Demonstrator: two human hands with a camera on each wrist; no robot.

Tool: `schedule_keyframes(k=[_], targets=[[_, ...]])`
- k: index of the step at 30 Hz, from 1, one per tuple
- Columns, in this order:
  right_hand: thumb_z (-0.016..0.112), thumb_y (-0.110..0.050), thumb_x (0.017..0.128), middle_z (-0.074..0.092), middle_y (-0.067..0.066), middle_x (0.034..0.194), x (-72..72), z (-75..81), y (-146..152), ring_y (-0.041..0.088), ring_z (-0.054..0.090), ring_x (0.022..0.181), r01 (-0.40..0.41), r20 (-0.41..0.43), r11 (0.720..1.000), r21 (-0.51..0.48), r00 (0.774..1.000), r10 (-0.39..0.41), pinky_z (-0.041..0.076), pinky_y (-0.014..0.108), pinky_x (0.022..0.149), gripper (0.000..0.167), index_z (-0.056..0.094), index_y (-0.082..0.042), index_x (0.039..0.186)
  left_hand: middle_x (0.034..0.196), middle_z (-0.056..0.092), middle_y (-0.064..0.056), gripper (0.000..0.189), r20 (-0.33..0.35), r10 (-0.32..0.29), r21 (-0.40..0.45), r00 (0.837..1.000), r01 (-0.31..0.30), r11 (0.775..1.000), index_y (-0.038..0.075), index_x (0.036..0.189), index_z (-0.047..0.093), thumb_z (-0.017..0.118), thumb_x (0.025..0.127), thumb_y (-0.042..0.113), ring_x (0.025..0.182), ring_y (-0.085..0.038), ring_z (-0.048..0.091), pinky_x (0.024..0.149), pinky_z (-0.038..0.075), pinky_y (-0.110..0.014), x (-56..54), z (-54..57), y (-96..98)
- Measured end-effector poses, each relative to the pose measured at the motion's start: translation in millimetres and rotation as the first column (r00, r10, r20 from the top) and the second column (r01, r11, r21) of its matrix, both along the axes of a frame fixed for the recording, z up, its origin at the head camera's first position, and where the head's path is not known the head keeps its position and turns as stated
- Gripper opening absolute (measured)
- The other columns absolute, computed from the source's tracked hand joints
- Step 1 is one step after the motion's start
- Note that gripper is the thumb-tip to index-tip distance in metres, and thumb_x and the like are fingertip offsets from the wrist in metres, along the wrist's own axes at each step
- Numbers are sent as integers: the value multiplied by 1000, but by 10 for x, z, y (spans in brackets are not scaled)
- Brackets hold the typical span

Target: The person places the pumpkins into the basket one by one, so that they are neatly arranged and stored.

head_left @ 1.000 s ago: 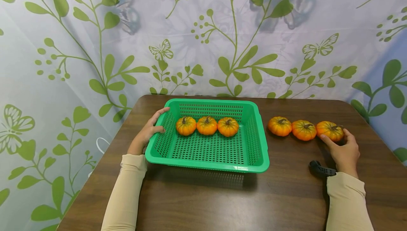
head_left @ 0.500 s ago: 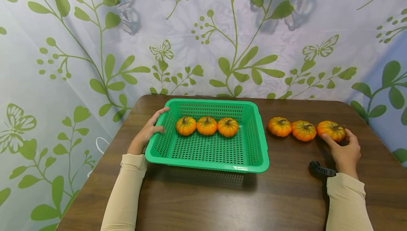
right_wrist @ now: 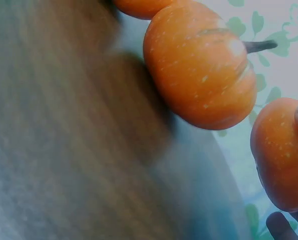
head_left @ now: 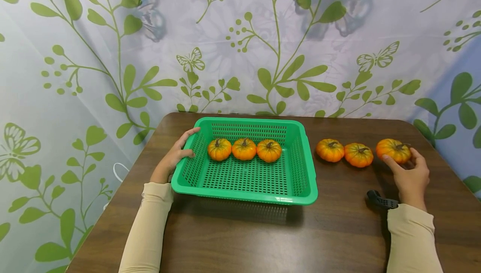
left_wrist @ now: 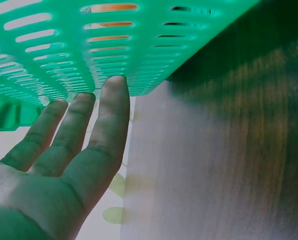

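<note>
Pumpkins (head_left: 244, 149) sit three in the basket (head_left: 240, 196), two left outside on the table (head_left: 240, 239); the right hand (head_left: 411, 179) holds another. The left hand (head_left: 173, 157) grips the basket's side.

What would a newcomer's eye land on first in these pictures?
Most likely the bright green basket in the middle of the brown table, three orange pumpkins in a row inside and the left hand at its left rim. Next, on the right, the pumpkin that the right hand holds, beside two pumpkins on the table.
</note>
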State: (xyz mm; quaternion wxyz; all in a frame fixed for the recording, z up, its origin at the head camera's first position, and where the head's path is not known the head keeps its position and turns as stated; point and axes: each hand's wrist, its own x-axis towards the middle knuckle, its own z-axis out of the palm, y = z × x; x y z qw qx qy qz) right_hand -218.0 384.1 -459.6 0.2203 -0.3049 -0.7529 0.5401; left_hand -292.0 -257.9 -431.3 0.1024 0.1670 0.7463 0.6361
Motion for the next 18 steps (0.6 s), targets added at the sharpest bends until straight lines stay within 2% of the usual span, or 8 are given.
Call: schedule_keyframes(k=[4, 7, 10, 15, 18], targets=[[80, -26, 98, 48, 4, 164, 10, 81, -32, 1, 53, 126, 1, -17, 1000, -10, 1000, -1, 41, 10, 104, 83, 39, -22, 170, 165, 31, -33, 93, -1, -1, -3, 1000, 1, 1000, 10, 172, 23, 52, 86, -7, 123, -43, 50, 84, 56, -35, 1, 7, -4], [81, -21, 96, 49, 2, 162, 4, 143, -49, -6, 51, 113, -7, -34, 999, -32, 999, 6, 43, 4, 92, 83, 40, -21, 169, 164, 31, -34, 93, -1, -3, 2, 1000, 3, 1000, 9, 172, 23, 52, 85, -6, 121, -41, 51, 84, 56, -35, -3, 6, -3], [80, -20, 97, 45, 3, 167, -9, 201, -63, -4, 52, 117, -28, -36, 999, -41, 999, 26, 42, 3, 92, 84, 39, -22, 170, 164, 31, -33, 93, 0, -1, 6, 1000, 1, 1000, 10, 172, 23, 52, 85, -6, 122, -41, 51, 84, 56, -35, -8, 1, -1], [79, -20, 98, 39, 3, 172, -25, 270, -89, 3, 50, 136, -62, -29, 998, -15, 998, 61, 41, 5, 100, 84, 37, -23, 171, 165, 30, -33, 94, 3, 8, 2, 1000, -8, 1000, 11, 172, 23, 53, 85, -5, 126, -45, 49, 85, 56, -35, -11, -4, 4], [78, -22, 98, 39, 4, 172, -25, 299, -105, 3, 51, 135, -80, -20, 997, 17, 997, 80, 41, 6, 100, 84, 36, -22, 171, 166, 29, -33, 94, 5, 10, 1, 1000, -10, 1000, 11, 172, 23, 53, 84, -5, 127, -47, 48, 85, 56, -35, -11, -2, 6]])
